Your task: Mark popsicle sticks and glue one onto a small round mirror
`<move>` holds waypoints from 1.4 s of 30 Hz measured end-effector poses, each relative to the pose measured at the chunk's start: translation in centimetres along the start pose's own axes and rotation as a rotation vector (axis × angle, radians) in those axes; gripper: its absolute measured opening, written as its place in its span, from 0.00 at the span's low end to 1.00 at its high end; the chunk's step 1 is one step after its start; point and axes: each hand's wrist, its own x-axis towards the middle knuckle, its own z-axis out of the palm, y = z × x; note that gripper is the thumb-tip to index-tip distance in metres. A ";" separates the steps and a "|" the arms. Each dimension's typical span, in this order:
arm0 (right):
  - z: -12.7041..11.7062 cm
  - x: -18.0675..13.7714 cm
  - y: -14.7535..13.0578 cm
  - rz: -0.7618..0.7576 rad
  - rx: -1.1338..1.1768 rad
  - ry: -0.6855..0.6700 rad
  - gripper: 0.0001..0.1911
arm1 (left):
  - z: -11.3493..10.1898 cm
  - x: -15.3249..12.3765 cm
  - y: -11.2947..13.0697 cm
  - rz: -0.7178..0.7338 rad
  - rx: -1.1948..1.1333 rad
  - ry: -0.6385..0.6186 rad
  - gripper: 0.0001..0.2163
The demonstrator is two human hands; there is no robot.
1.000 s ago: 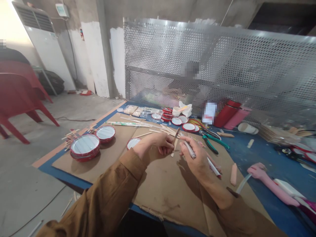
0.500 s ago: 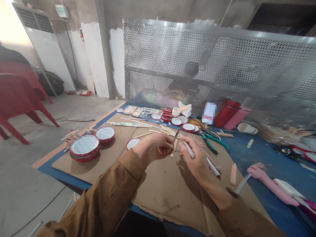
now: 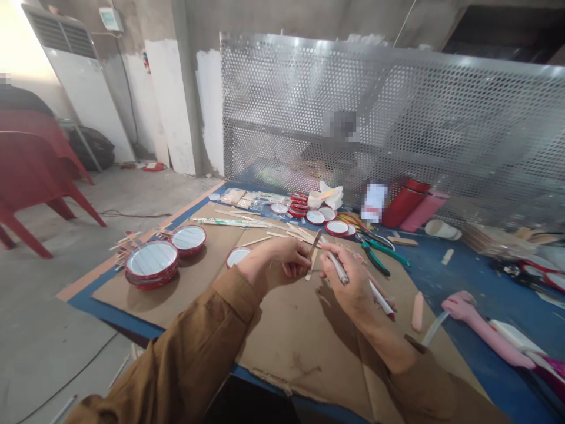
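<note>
My left hand [image 3: 289, 256] is closed, pinching a narrow flat wooden craft stick [image 3: 315, 243] that slants up and looks dark in the shade. Close by on the right, my right hand [image 3: 351, 288] grips a pale pen-shaped tool [image 3: 339, 268], its tip up beside the stick; the exact kind of tool is unclear. Below the fingers, a lighter craft stick [image 3: 312, 266] lies on the cardboard sheet [image 3: 304, 347]. A red-rimmed round lid [image 3: 238, 257] sits partly hidden behind my left wrist. A white marker-like tube [image 3: 382, 299] shows past my right wrist.
Stacked red-rimmed lids [image 3: 151, 259] stand left, with another stack [image 3: 188, 238] beside them. Loose sticks and more lids [image 3: 337, 228] lie toward the back. Green-handled pliers [image 3: 375, 259], a red bottle [image 3: 405, 203] and a pink glue gun [image 3: 489, 330] are right. A perforated metal panel [image 3: 282, 88] closes off the far edge.
Both hands hold nearly the same pose, the stick and the pen-shaped tool still close together. Behind the panel, a blurred person has shifted slightly.
</note>
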 end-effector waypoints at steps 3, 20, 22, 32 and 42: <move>0.0 0.0 0.0 -0.015 0.000 -0.012 0.12 | 0.1 -0.1 0.2 0.001 0.010 0.010 0.06; 0.1 0.1 0.0 -0.073 -0.018 -0.020 0.11 | 0.0 -0.2 0.0 0.016 -0.010 -0.003 0.07; 0.2 0.1 0.3 -0.077 -0.025 -0.022 0.11 | 0.0 -0.1 0.0 0.017 -0.007 -0.006 0.07; 0.0 0.0 -0.1 -0.066 -0.031 -0.032 0.11 | 0.0 0.1 0.0 0.002 -0.003 -0.007 0.07; 0.1 0.0 0.2 -0.092 -0.020 -0.032 0.09 | -0.1 0.2 -0.2 -0.003 -0.013 -0.022 0.07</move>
